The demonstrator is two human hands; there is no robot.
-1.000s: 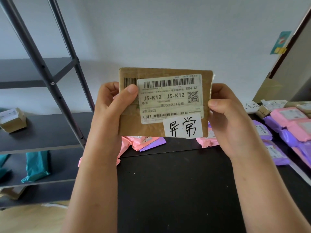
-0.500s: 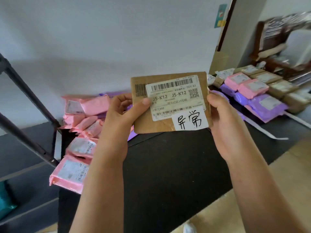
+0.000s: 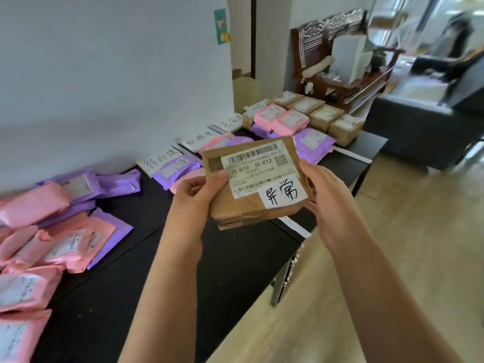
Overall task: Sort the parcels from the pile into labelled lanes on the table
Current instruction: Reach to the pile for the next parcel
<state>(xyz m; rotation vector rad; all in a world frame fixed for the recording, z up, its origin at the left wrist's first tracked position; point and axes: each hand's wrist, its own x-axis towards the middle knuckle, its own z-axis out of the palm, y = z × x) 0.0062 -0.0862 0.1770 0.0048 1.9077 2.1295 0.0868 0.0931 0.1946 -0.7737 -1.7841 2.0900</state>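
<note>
1. Parcel pile [image 3: 52,231] lies on the bench [image 3: 209,271], left end.
2. Lane labels [image 3: 159,159] run along the bench's back edge, at the wall.
3. Sorted parcels [image 3: 280,121] lie in front of the labels; cardboard boxes [image 3: 324,116] at far right end.
4. Held box [image 3: 251,184] is above mid-bench, left hand [image 3: 196,197] on its left edge, right hand [image 3: 324,189] on its right.

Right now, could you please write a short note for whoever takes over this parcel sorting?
Left hand and right hand both grip the brown parcel by its side edges, above the black table. Its sticker reads 异常.
Done: parcels lie in lanes by the lane signs, brown boxes at the far end.
To do: place this one; no 异常 sign is in view. Then sort the pink and purple pile on the left.
</note>
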